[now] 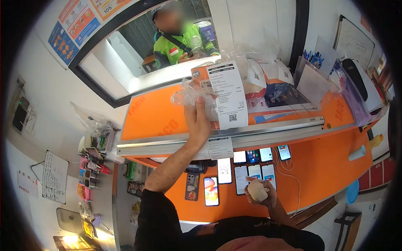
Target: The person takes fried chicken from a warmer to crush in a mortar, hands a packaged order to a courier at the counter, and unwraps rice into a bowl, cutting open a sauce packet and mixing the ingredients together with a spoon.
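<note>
My left hand (198, 121) is raised over the orange counter shelf (146, 113), its fingers closed on the gathered top of a clear plastic bag (186, 95). A long printed receipt (229, 96) hangs at the bag's right side, in front of an orange package (201, 74). Lower down, my right hand (270, 196) is wrapped round a pale, rounded, bun-like item (257, 190), whose exact kind I cannot make out. It is held just in front of several phones lying on the orange desk, including a lit phone (211, 191) to its left.
Beyond the window opening stands a person in a green jacket (178, 46). More bagged packages (259, 79) and a pen holder (312, 62) sit on the shelf's right part. A metal rail (268, 130) edges the shelf. Charging cables (298, 180) cross the desk (322, 175).
</note>
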Available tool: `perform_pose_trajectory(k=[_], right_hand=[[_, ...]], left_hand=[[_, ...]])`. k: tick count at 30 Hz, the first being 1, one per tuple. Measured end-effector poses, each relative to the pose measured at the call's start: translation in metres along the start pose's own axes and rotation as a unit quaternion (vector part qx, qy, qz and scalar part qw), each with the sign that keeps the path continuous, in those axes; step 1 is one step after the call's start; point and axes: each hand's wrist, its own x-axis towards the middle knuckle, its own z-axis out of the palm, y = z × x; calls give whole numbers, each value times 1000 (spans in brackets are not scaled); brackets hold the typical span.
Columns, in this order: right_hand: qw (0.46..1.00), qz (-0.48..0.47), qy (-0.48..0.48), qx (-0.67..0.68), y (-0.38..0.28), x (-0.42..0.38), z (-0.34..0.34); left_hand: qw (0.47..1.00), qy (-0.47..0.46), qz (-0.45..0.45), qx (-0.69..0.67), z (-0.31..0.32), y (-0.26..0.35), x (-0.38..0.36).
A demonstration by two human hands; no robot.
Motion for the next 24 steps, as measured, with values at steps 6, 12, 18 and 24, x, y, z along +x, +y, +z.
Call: perform_pose_trajectory(k=[6,12,18,24], right_hand=[[993,-57,-37,-100,-2,2,12],[991,-66,-35,-111,-3,3,-2],[985,-93,-30,-143,-2,3,-8],[998,8,-62,-20,-10,6,-2]], left_hand=[[1000,-3,9,-2,-1,-6,-3],[999,17,32,-29,2,-8,-8],[999,18,44,0,3,-7,-18],[998,11,62,11,1,-16,-23]])
